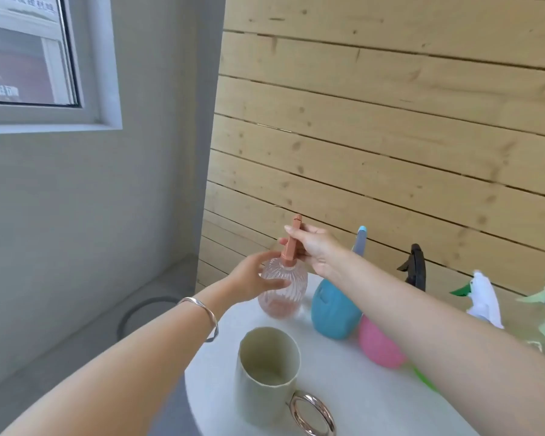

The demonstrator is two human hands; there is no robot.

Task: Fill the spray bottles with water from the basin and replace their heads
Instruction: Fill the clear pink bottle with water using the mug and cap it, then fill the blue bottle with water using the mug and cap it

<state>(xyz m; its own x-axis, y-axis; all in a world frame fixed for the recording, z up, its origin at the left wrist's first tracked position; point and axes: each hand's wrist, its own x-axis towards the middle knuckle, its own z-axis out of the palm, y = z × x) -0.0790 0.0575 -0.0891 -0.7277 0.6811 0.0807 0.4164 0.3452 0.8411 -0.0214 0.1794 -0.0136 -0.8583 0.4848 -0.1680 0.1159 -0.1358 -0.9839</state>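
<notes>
- While the right hand (pixel 315 250) grips the terracotta spray head (pixel 291 243), fingers and thumb wrapped round its stem, the left hand (pixel 255 278) cups the belly of the clear ribbed bottle (pixel 283 297). Both hands are grasping, neither is loose.
- The head sits upright on the bottle's neck. The bottle stands on the white worktop (pixel 359 401) at the left end of the row, just beside the blue bottle (pixel 334 309).
- Step, as I judge it: twisting the head at the collar. Cannot tell whether it goes on or off. Water level is unclear, with a pink tint low down.
- To do it well, the left hand stops the body from spinning. Hold firm but don't squeeze, since the thin plastic likely flexes and would push water out if it is full.
- The right hand would do better nearer the collar. Torque from high on the stem may tilt the head and cross the thread, so hold it vertical.
- The right forearm passes just over the blue bottle and the pink bottle (pixel 378 344), so there is a risk of knocking them.
- The mug (pixel 266 372) stands near the front and looks about empty, probably the scoop. The basin is not in view.
- Further right are a black spray head (pixel 416 265) and a white head with a green nozzle (pixel 482 297).
</notes>
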